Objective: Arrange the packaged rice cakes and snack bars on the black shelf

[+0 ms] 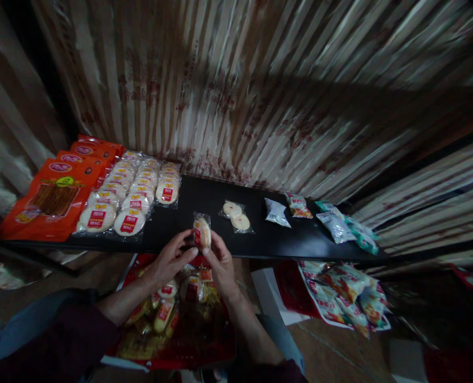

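Note:
Between my two hands, just above the front edge of the black shelf (188,191), I hold a clear packet of rice crackers (202,232) with a red label, tilted upright. My left hand (176,258) grips its lower left side, fingers curled behind. My right hand (221,259) pinches its lower right side with the thumb in front. Below my hands is a red-edged bag (204,348) with several more cracker packets (165,314) in it. Overlapping rows of the same cracker packets (129,221) lie on the shelf to the left. Another clear packet (237,215) lies flat beyond my right hand.
Orange snack bags (47,197) overlap at the shelf's left end. Silver (276,211), orange-and-white (298,205) and green packets (359,232) lie to the right. An open bag of small snack packets (346,292) stands below the shelf. A striped, wrinkled sheet (220,80) hangs behind.

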Demonstrator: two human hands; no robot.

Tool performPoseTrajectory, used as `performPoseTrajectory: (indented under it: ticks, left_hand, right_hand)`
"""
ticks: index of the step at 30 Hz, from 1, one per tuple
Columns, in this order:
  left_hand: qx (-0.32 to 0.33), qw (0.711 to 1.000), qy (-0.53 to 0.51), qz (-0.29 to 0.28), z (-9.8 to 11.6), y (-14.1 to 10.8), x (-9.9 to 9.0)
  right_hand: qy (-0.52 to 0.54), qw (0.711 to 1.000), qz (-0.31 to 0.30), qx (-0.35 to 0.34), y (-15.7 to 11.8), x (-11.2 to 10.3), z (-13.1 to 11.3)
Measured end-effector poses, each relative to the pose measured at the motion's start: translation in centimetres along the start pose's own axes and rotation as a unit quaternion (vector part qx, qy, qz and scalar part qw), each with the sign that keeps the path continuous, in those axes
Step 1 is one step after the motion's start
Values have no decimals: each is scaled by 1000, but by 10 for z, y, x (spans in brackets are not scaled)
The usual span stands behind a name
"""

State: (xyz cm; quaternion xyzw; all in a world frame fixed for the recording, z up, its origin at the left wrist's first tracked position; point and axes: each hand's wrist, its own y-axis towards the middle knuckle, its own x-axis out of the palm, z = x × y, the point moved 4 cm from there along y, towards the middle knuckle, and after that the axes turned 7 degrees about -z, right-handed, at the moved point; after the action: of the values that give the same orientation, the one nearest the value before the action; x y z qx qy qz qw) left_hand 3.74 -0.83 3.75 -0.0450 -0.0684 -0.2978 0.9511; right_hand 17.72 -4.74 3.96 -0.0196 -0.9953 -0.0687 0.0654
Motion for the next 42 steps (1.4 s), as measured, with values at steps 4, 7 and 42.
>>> performPoseTrajectory:
  ticks: [4, 7, 42]
  left_hand:
    - [8, 997, -65, -46, -2, 1, 4]
    - [0, 994, -105, -27, -1, 0, 2]
    - [-67, 930, -362, 12, -10, 7, 3]
  right_hand:
    - [-86, 995, -36, -21, -3, 4, -5]
    - [-159, 985, -61, -40, -5, 9, -11]
    - [-176, 984, -7, -28, -4, 3, -12]
